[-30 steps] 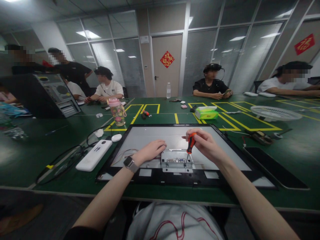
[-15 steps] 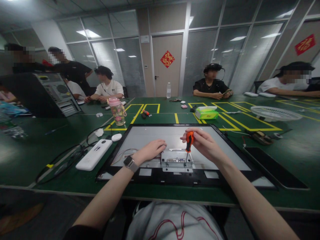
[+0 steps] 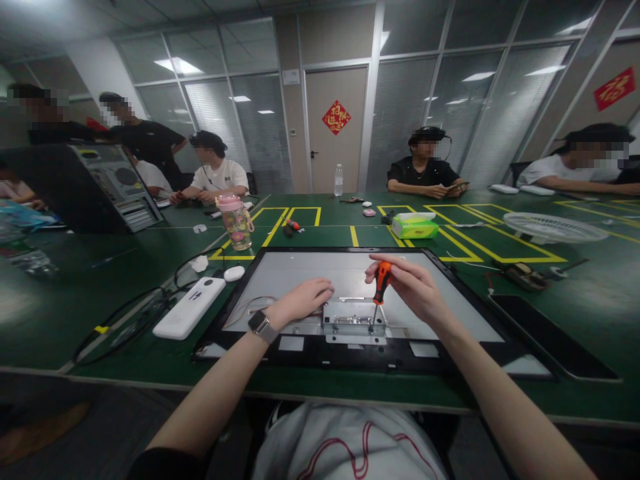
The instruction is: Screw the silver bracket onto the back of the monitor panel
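Observation:
A flat monitor panel with a black frame lies on the table in front of me. Near its front edge sits a metal bracket with video ports. My right hand grips an orange and black screwdriver by its handle; the shaft points down and its tip meets the right part of the bracket. Resting flat on the panel, just left of the bracket, is my left hand, fingers stretched out and holding nothing. A watch is on my left wrist.
Left of the panel are a white power bank, black cables and a pink-lidded bottle. A black slab lies at right. Beyond are a green tissue pack and a white round grille. Several people sit or stand around the table.
The screwdriver handle leans slightly more to the right, and my right hand has shifted a little with it. My left hand stays in place.

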Demonstrator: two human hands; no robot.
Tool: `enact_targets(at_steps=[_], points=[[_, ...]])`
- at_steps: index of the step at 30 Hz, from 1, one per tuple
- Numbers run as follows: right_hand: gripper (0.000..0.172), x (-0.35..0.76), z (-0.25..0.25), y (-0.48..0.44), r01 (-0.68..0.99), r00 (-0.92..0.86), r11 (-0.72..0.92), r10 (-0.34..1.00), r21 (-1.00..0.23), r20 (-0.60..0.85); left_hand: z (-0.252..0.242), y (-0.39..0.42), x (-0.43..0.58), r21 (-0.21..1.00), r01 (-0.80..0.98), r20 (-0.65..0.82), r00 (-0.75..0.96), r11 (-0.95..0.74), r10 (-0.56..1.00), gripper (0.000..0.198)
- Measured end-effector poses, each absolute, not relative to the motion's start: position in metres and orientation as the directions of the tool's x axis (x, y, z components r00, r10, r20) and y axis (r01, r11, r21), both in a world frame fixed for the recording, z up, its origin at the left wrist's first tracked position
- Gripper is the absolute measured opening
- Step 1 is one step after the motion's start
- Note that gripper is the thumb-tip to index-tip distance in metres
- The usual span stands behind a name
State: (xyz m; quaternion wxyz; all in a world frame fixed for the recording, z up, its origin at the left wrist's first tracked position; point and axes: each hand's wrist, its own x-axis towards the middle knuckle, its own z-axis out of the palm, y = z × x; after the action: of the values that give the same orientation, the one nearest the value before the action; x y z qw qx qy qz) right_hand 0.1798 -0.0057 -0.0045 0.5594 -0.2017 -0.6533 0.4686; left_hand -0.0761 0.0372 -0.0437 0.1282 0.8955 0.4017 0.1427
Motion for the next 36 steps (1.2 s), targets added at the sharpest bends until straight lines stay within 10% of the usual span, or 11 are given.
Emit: enact_targets(at_steps=[6,11,36], points=[[0.009,0.1782,-0.0072,-0.0033,-0.002,-0.109,0.698,0.712,-0.716,0.694,-0.0440,0.0373,-0.0764,0.355,0.669,0.163,0.644,-0.653,0.748,0.035],[0.028,0.1809,-0.0110,0.0002,-0.142,-0.180,0.575,0.785,-0.805,0.593,-0.0423,0.0360,-0.0760,0.351,0.673,0.163,0.642,-0.652,0.750,0.035],[0.016,0.1798,-0.0082,0.0009,-0.170,-0.102,0.570,0.801,-0.804,0.590,-0.0413,0.0347,-0.0769,0.373,0.656,0.174,0.645,-0.656,0.744,0.035]])
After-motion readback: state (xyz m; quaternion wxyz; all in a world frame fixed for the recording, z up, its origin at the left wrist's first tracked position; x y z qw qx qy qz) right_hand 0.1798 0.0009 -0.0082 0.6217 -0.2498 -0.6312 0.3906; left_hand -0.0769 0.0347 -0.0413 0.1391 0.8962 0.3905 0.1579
